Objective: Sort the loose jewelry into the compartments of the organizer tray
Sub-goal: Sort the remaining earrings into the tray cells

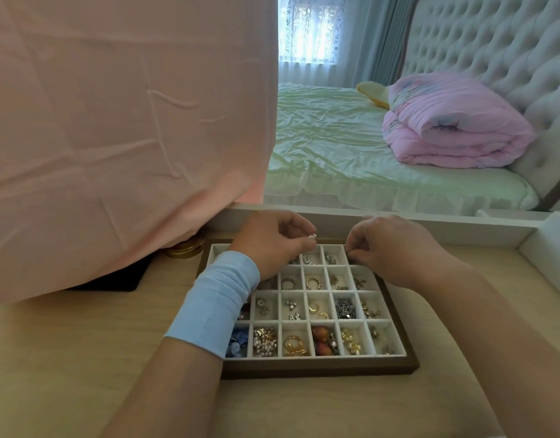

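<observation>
Head view shows our tray [319, 369] on the desk [82, 343] with most of its compartments already holding jewelry, so we judge the sorting nearly done (no loose pieces show on the desk). Our left hand [272, 240] pinches a small silver piece [312, 236] above the far row, while our right hand's fingertips [351, 255] are closed at the far right corner, on what we cannot tell.

We see a brown-framed tray [319, 369] with white compartments, a pale blue wristband [213, 303], pink drape [114, 105] and green bedsheet [335, 137].
</observation>
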The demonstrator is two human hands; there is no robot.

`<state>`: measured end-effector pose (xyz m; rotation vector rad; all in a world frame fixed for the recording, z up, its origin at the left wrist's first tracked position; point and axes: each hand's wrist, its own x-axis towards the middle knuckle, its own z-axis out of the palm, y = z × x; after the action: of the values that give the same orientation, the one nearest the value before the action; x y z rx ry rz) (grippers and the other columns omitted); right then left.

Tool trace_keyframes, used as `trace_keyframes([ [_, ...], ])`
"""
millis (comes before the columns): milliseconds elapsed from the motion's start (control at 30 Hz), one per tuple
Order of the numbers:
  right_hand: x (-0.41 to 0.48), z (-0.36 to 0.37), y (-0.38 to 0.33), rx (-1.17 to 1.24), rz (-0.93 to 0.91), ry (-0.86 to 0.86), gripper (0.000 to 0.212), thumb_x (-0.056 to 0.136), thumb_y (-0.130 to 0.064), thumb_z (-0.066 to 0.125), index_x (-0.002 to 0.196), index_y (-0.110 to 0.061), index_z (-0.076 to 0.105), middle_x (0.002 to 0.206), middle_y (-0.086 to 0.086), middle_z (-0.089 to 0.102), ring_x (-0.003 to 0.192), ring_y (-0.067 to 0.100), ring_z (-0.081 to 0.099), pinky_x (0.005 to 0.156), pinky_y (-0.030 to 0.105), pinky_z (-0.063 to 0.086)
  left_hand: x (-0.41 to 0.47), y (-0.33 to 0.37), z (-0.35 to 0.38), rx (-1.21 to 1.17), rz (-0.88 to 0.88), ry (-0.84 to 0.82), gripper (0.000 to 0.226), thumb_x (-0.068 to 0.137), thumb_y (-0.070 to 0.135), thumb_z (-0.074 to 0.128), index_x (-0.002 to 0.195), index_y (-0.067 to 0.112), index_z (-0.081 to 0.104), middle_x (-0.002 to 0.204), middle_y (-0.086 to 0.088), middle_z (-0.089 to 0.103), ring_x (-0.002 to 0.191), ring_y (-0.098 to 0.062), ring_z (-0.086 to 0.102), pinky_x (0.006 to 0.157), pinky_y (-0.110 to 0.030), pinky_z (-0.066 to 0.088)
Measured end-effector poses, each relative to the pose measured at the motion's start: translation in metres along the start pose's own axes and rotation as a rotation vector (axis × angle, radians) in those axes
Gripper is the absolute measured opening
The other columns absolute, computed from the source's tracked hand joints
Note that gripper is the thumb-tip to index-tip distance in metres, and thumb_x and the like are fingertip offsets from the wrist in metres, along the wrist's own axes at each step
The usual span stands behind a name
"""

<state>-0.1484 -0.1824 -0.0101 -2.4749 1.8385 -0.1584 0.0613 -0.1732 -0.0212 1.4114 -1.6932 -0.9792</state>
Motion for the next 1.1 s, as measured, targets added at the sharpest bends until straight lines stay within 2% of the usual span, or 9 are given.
trace_keyframes([
  [267, -0.002, 0.000, 0.003, 0.044, 0.011, 0.006, 0.006, 0.093, -0.038, 0.069, 0.092, -0.039, 0.074, 0.093, -0.020, 0.056, 0.092, 0.008, 0.059, 0.078, 0.027, 0.045, -0.002, 0.000, 0.000, -0.102, -0.039, 0.034, 0.014, 0.084, 0.016, 0.075, 0.089, 0.029, 0.076, 0.084, 0.013, 0.073, 0.066, 0.011, 0.061, 0.064, -0.004, 0.047],
  [467, -0.003, 0.001, 0.003, 0.079, 0.006, 0.005, 0.007, 0.094, -0.037, 0.068, 0.093, -0.038, 0.075, 0.098, -0.019, 0.059, 0.094, 0.008, 0.061, 0.082, 0.029, 0.049, -0.002, 0.006, -0.002, -0.070, -0.055, 0.078, 0.006, 0.083, 0.025, 0.076, 0.089, 0.026, 0.074, 0.087, 0.002, 0.072, 0.074, -0.009, 0.065, 0.070, -0.019, 0.052],
  [600, -0.001, -0.001, 0.004, 0.089, 0.014, -0.004, 0.005, 0.092, -0.038, 0.069, 0.091, -0.040, 0.074, 0.096, -0.019, 0.061, 0.095, 0.007, 0.061, 0.083, 0.030, 0.049, -0.003, 0.010, -0.002, -0.092, -0.062, 0.091, 0.004, 0.082, 0.020, 0.077, 0.084, 0.022, 0.073, 0.077, 0.003, 0.070, 0.062, -0.007, 0.060, 0.059, -0.015, 0.052],
  [667, -0.001, -0.007, 0.008, 0.202, 0.021, 0.040, 0.003, 0.090, -0.036, 0.072, 0.089, -0.039, 0.073, 0.092, -0.018, 0.064, 0.088, 0.000, 0.060, 0.084, 0.032, 0.051, -0.003, 0.014, -0.001, -0.112, -0.064, 0.097, 0.004, 0.082, 0.020, 0.077, 0.084, 0.021, 0.074, 0.071, 0.007, 0.070, 0.057, -0.004, 0.059, 0.056, -0.013, 0.051],
  [733, -0.004, -0.015, 0.008, 0.427, 0.000, 0.119, 0.008, 0.088, -0.030, 0.075, 0.089, -0.038, 0.074, 0.086, -0.016, 0.068, 0.070, -0.008, 0.058, 0.074, 0.025, 0.046, -0.003, 0.018, 0.003, -0.128, -0.069, 0.090, 0.003, 0.082, 0.021, 0.077, 0.084, 0.020, 0.074, 0.071, 0.006, 0.072, 0.055, -0.003, 0.060, 0.058, -0.015, 0.053],
  [833, -0.009, -0.025, -0.002, 0.738, -0.079, 0.167, 0.016, 0.084, -0.023, 0.081, 0.094, -0.035, 0.077, 0.082, -0.016, 0.073, 0.049, 0.000, 0.050, 0.061, 0.016, 0.040, -0.004, 0.023, 0.010, -0.143, -0.071, 0.065, 0.004, 0.081, 0.024, 0.079, 0.082, 0.022, 0.076, 0.078, -0.002, 0.075, 0.060, -0.007, 0.062, 0.069, -0.027, 0.058],
  [900, -0.012, -0.026, -0.007, 0.791, -0.110, 0.169, 0.016, 0.079, -0.026, 0.085, 0.093, -0.033, 0.080, 0.075, -0.021, 0.072, 0.047, 0.001, 0.048, 0.055, 0.012, 0.038, -0.005, 0.025, 0.013, -0.161, -0.073, 0.052, 0.005, 0.080, 0.026, 0.079, 0.082, 0.022, 0.077, 0.078, -0.007, 0.075, 0.060, -0.008, 0.061, 0.066, -0.027, 0.057],
  [1000, -0.012, -0.024, -0.009, 0.763, -0.107, 0.196, 0.009, 0.077, -0.027, 0.086, 0.085, -0.027, 0.082, 0.051, -0.028, 0.059, 0.044, 0.002, 0.046, 0.051, 0.010, 0.035, -0.005, 0.026, 0.014, -0.174, -0.090, 0.036, 0.005, 0.080, 0.029, 0.078, 0.083, 0.024, 0.078, 0.067, -0.006, 0.070, 0.055, -0.005, 0.056, 0.051, -0.016, 0.045],
  [1100, -0.012, -0.022, -0.005, 0.762, -0.089, 0.215, 0.009, 0.077, -0.027, 0.087, 0.083, -0.031, 0.082, 0.052, -0.028, 0.060, 0.046, 0.002, 0.046, 0.052, 0.010, 0.036, -0.006, 0.024, 0.015, -0.202, -0.109, 0.013, 0.006, 0.081, 0.031, 0.077, 0.085, 0.027, 0.079, 0.071, -0.004, 0.072, 0.057, -0.005, 0.058, 0.053, -0.019, 0.045],
])
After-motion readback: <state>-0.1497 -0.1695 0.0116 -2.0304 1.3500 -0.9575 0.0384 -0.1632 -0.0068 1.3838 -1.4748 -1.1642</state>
